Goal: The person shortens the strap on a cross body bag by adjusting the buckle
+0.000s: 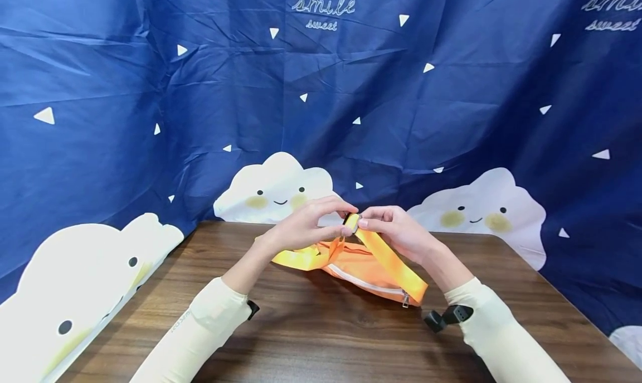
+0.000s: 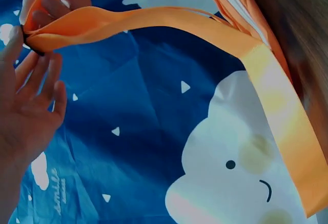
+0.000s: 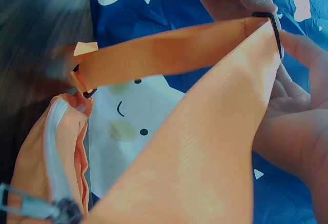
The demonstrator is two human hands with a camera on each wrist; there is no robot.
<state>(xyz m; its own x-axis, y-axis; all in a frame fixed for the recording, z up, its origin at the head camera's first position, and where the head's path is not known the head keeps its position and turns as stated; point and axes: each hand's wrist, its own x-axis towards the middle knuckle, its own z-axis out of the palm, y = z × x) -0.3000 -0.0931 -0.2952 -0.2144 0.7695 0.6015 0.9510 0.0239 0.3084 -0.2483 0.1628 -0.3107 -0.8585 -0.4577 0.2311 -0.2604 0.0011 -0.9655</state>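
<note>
An orange waist bag point(image 1: 361, 271) with a white zip lies on the table, its orange strap point(image 1: 393, 260) drawn up off the tabletop between both hands. Where the strap folds, a black strap slider point(image 3: 277, 34) sits threaded on the webbing. From the left, my left hand point(image 1: 308, 222) pinches the slider between thumb and fingertips. My right hand point(image 1: 401, 232) pinches it from the opposite side, thumb towards me. In the right wrist view, the strap runs from the slider down to a small dark ring point(image 3: 78, 68) at the bag's end.
The brown wooden table point(image 1: 301, 327) stretches under the arms. Behind it hangs a blue curtain point(image 1: 241, 82) with white clouds and triangles. A metal zip pull point(image 1: 405, 300) dangles at the bag's near right end. Both wrists wear black straps over pale sleeves.
</note>
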